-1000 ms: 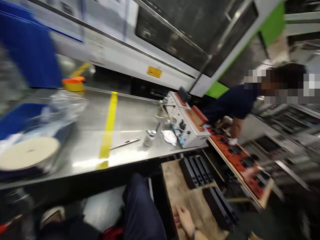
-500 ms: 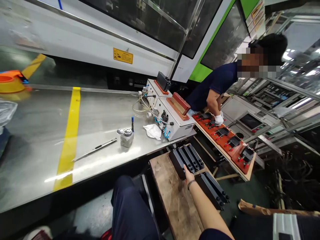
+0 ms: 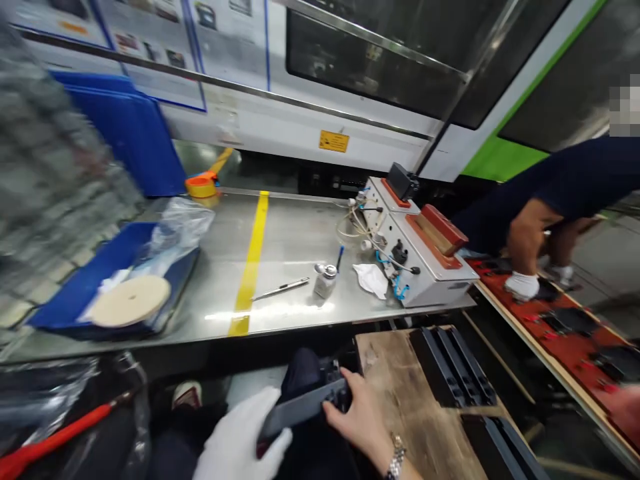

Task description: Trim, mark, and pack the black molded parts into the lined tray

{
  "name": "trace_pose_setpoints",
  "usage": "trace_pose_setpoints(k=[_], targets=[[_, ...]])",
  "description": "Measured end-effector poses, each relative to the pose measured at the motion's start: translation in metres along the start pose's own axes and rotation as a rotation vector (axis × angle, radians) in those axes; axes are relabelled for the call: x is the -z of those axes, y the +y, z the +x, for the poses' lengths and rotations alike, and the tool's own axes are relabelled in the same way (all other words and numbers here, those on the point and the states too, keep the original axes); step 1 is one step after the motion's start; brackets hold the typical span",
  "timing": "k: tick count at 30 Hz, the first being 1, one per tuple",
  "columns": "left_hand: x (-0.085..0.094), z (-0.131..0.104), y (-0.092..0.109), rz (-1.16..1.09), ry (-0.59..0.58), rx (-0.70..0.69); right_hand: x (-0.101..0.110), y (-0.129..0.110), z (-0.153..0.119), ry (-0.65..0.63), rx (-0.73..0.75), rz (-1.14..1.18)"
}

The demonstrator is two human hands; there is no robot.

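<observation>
Both of my hands hold one long dark plastic part (image 3: 303, 408) above my lap. My left hand (image 3: 240, 437), in a white glove, grips its left end with the thumb below. Bare and with a metal watch at the wrist, my right hand (image 3: 357, 410) pinches the right end, where small fittings show. Similar dark plastic parts (image 3: 453, 367) stand in a row on a wooden board (image 3: 395, 393) to my right, with more of them (image 3: 503, 447) closer to me.
A metal bench (image 3: 295, 233) carries a metal-capped bottle (image 3: 326, 281), a pen-like tool (image 3: 281, 289), a white cloth (image 3: 371, 280) and grey fixture boxes (image 3: 435, 267). At left lies a blue bin (image 3: 65, 303) with a round pale disc (image 3: 131, 301). A co-worker's gloved hand (image 3: 523, 285) works over a red-topped table (image 3: 545, 340).
My right hand has taken a dark part from the row and brought it left over my lap. My gloved left hand has come into view, holding it too. The view has swung left.
</observation>
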State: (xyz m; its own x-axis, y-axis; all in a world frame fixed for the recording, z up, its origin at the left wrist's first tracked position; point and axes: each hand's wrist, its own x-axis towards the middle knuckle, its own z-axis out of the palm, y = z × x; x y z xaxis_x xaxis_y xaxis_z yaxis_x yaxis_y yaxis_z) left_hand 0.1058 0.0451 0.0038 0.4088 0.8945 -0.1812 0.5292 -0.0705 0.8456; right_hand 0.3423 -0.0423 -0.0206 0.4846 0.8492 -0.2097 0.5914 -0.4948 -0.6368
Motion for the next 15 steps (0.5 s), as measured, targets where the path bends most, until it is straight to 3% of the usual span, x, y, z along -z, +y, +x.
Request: trace_pose_setpoints(k=[3, 5, 7, 11, 15], targets=[[-0.005, 0.006, 0.000, 0.325, -0.085, 0.103, -0.022, -0.073, 0.008, -0.149, 0.340, -0.048], [0.007, 0.004, -0.001, 0.330, -0.089, 0.249, -0.029, -0.107, 0.032, -0.233, 0.490, -0.078], [0.032, -0.005, -0.004, 0.112, -0.033, 0.364, -0.034, -0.131, 0.072, -0.264, 0.552, -0.116], [0.085, -0.038, 0.000, -0.347, 0.138, 0.446, -0.050, -0.162, 0.165, -0.135, 0.532, -0.236], [0.111, -0.061, 0.012, -0.497, 0.260, 0.435, -0.072, -0.173, 0.213, -0.136, 0.567, -0.292]])
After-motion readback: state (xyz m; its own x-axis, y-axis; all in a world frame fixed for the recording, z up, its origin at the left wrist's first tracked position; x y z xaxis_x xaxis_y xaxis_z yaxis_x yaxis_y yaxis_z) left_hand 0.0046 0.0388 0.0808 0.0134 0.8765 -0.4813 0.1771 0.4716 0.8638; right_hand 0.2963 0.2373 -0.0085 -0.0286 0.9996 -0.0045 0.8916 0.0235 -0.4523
